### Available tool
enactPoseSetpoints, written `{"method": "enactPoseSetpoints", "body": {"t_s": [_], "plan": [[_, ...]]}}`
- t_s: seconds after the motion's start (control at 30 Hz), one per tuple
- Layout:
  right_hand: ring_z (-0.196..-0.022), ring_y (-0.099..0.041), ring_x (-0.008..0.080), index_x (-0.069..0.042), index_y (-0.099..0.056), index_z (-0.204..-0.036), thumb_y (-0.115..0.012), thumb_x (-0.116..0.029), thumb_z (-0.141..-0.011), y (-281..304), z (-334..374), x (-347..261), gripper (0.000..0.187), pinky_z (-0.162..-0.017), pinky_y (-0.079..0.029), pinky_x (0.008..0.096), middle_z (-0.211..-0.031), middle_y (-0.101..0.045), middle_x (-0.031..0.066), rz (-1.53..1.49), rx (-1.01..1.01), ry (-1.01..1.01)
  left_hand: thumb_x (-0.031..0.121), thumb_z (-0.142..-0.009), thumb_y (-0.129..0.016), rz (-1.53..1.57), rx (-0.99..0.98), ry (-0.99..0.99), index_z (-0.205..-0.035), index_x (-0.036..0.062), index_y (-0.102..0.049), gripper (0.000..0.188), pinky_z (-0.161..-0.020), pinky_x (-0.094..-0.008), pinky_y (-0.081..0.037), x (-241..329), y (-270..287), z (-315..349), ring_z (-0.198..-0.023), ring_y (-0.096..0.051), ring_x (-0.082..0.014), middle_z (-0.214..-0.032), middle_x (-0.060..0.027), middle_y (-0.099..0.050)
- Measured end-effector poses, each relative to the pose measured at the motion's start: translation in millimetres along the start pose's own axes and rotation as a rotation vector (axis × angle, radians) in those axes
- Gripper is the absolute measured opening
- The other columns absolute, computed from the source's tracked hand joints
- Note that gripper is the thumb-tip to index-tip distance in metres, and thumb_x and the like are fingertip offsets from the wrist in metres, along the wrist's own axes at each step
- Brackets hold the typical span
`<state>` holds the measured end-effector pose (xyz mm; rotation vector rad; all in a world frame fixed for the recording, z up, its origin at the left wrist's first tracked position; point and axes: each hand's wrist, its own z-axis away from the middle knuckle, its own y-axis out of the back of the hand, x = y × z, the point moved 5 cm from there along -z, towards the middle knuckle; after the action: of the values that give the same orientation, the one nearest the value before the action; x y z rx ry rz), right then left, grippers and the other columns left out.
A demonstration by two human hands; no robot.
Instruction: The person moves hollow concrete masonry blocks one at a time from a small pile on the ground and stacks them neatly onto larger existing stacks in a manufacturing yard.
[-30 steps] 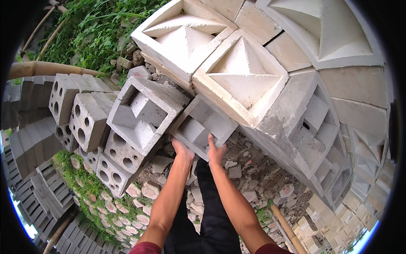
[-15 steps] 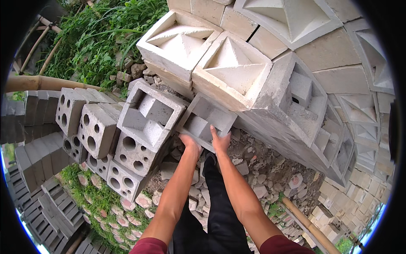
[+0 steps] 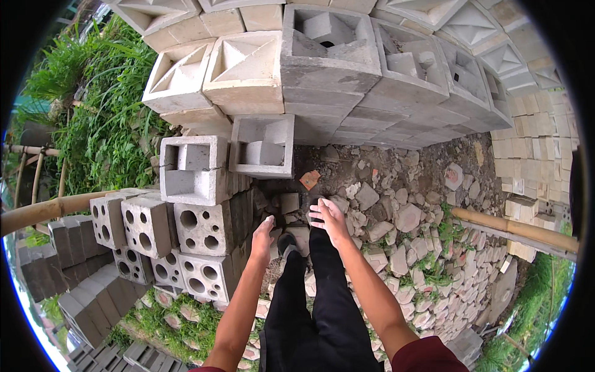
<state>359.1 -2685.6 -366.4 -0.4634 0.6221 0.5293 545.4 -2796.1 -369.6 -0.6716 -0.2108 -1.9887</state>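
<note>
Both bare forearms stretch forward, with a gap between the hands. The left grip (image 3: 263,239) is open and empty, its fingers pointing ahead; the right grip (image 3: 330,218) is open too — fingers loosely spread, palm turned inward, nothing held. Ahead of both, apart from them, the grey hollow block (image 3: 261,155) sits just right of a second hollow block (image 3: 194,186), near the pale patterned block (image 3: 243,59).

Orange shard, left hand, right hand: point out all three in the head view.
Orange shard (image 3: 309,180): head view, middle of its upper face.
Left hand (image 3: 262,239): head view, middle of the hand.
Right hand (image 3: 331,219): head view, middle of the hand.
</note>
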Motion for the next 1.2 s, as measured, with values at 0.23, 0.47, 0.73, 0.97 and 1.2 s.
{"method": "enactPoseSetpoints", "body": {"t_s": [0.23, 0.47, 0.73, 0.97, 1.2], "plan": [[-0.097, -0.06, 0.025, 0.0, -0.037, -0.132, -0.053, -0.048, -0.09, 107, 139, 87, 0.065, -0.076, -0.053, 0.0391, -0.116, -0.056, 0.0199, -0.306, 0.14, 0.023, 0.035, -0.091, -0.051, -0.921, -0.273, -0.2, -0.121, -0.0004, -0.054, 0.046, -0.098, -0.037, -0.037, -78, -55, 35, -0.12, -0.049, -0.0284, -0.126, -0.0162, -0.054], [-0.086, -0.063, 0.0185, -0.002, -0.049, -0.122, -0.057, -0.042, -0.09, 247, 252, 198, 0.052, -0.069, -0.05, 0.0292, -0.103, -0.063, 0.0131, -0.399, 0.629, 0.082, 0.03, -0.09, -0.056, -1.31, -0.612, -0.333, -0.11, 0.0006, -0.058, 0.036, -0.085, -0.0363, -0.048, -145, -176, 82, -0.102, -0.061, -0.0325, -0.102, -0.0206, -0.064], [-0.084, -0.062, 0.0143, 0.0, -0.052, -0.113, -0.056, -0.027, -0.092, 328, 386, 275, 0.034, -0.072, -0.05, 0.0276, -0.1, -0.064, 0.0093, -0.626, 0.856, 0.255, 0.024, -0.092, -0.052, -1.438, -0.942, -0.525, -0.114, -0.0002, -0.056, 0.033, -0.084, -0.0348, -0.049, -246, -327, 169, -0.099, -0.063, -0.028, -0.106, -0.0185, -0.063], [-0.089, -0.063, 0.0184, -0.001, -0.054, -0.112, -0.06, -0.031, -0.089, 363, 575, 341, 0.039, -0.076, -0.051, 0.0285, -0.1, -0.064, 0.0126, -0.739, 1.061, 0.371, 0.025, -0.093, -0.053, -1.455, -1.282, -0.516, -0.113, 0.0003, -0.057, 0.032, -0.084, -0.0313, -0.047, -361, -410, 353, -0.096, -0.061, -0.0194, -0.102, -0.0127, -0.065], [-0.092, -0.065, 0.026, 0.002, -0.055, -0.108, -0.06, -0.035, -0.087, 332, 709, 363, 0.043, -0.079, -0.05, 0.0332, -0.1, -0.065, 0.017, -0.489, 1.249, 0.26, 0.02, -0.095, -0.05, -1.412, -1.534, -0.299, -0.109, -0.0019, -0.058, 0.028, -0.085, -0.029, -0.046, -435, -423, 509, -0.094, -0.06, -0.0156, -0.099, -0.0089, -0.065]]}}
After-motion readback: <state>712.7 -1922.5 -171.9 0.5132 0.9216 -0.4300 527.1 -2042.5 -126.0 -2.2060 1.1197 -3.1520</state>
